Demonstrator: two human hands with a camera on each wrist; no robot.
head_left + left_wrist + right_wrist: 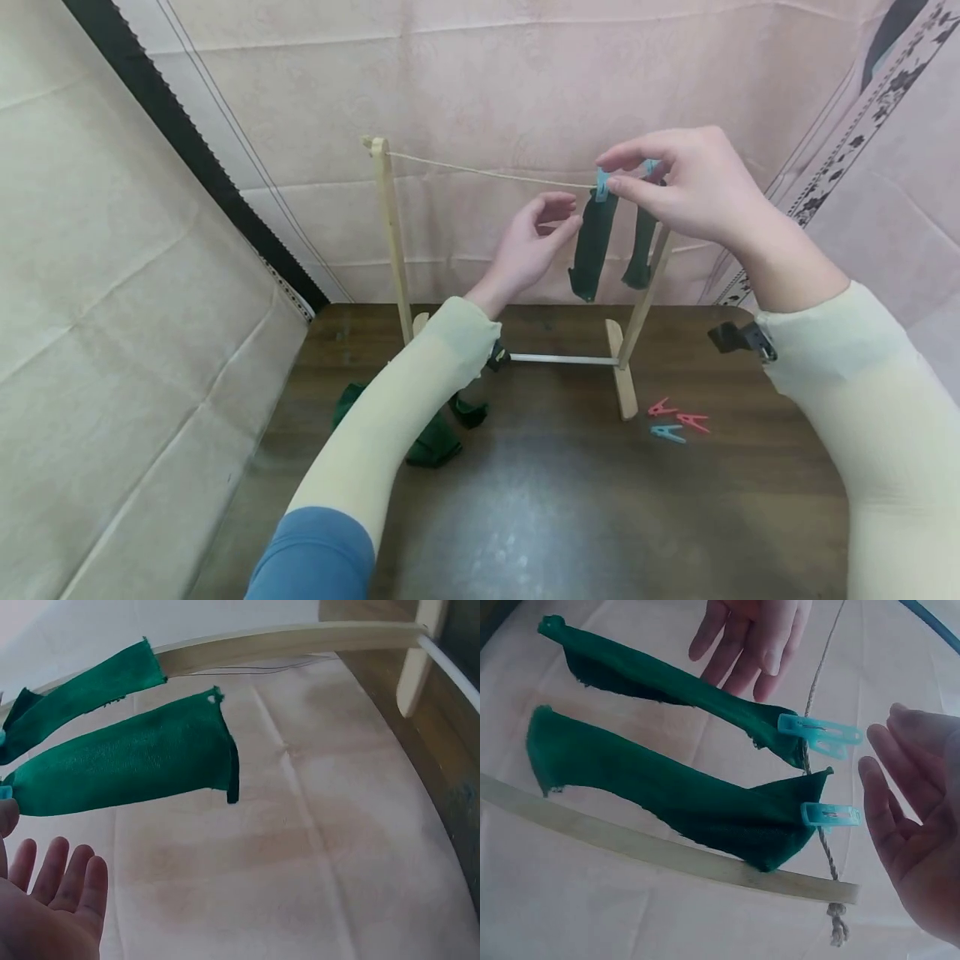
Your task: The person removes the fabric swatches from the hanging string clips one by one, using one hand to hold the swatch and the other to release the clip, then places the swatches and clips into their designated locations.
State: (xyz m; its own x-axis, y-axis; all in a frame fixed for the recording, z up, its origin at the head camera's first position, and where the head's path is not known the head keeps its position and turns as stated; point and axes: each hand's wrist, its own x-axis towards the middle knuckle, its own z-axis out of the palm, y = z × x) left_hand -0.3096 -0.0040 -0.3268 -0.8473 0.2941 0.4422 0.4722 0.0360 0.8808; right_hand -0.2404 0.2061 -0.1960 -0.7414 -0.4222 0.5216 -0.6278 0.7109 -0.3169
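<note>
Cord (487, 173) ran from the left wooden post (392, 225) toward the right post (642, 308), and two green strips hung near its right end. The left strip (594, 246) was fixed to it by a blue clip (819, 729), the right strip (652, 780) by a second blue clip (830, 814), both hanging above the table (562, 517). The right hand (690, 179) stood at the left strip's clip, thumb and forefinger parted; the right wrist view showed the fingertips just beside the clip's free end, pinching nothing, though whether one brushed it could not be told. The left hand (534, 242) was beside the left strip, its fingers loosely bent, slightly spread and holding nothing; contact with the cloth could not be made out. A pale rod (562, 359) ran low from the right post. Right of that post lay two red clips (662, 407) and a loose blue clip (666, 433); to the left, crumpled green cloth (435, 446) lay partly hidden by the left sleeve (390, 425).
</note>
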